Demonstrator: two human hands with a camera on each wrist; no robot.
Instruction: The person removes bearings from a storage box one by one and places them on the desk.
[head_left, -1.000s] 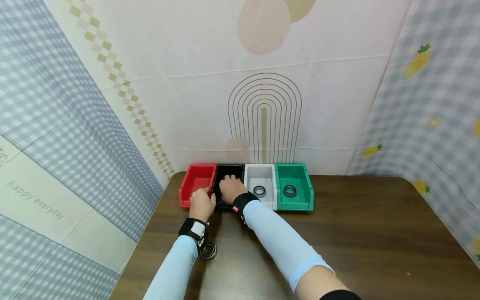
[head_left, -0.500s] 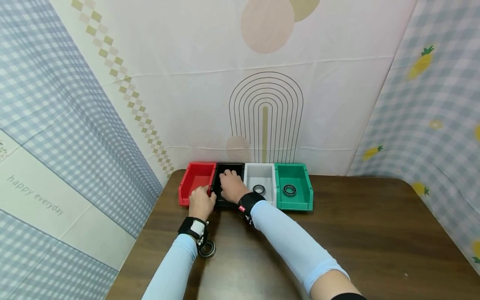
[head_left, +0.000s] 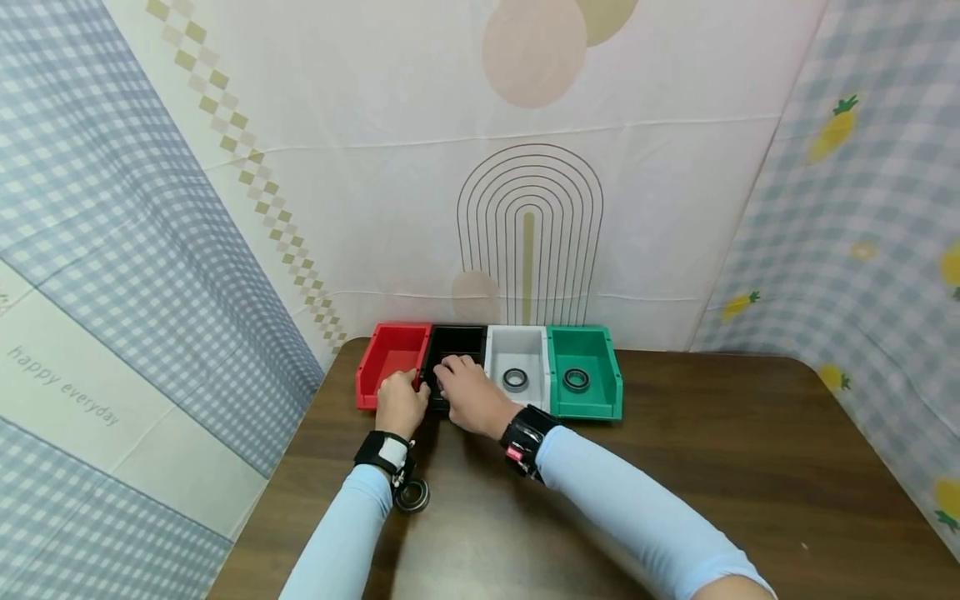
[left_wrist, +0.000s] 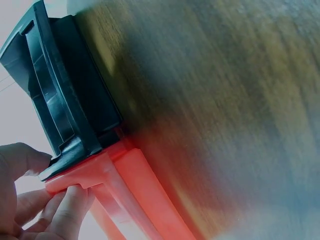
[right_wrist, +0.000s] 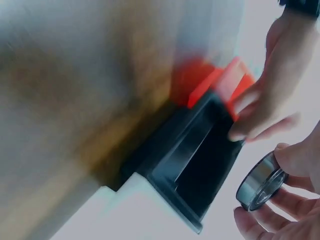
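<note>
In the head view, the red bin, black bin, white bin and green bin are set in a row on the bench, seemingly so that each can be reached from the front. One bearing is held flat in the white bin and another bearing in the green; a loose bearing is seen on the bench just beside the left wrist strap. In the left wrist view, the adjoining walls of the red and black bins are pinched by the left hand's thumb and fingers, probably to steady both. In the right wrist view, a tilted bearing is gripped at its rim by the right hand's thumb and fingers near the black bin's opening, presumably for easy turning.
</note>
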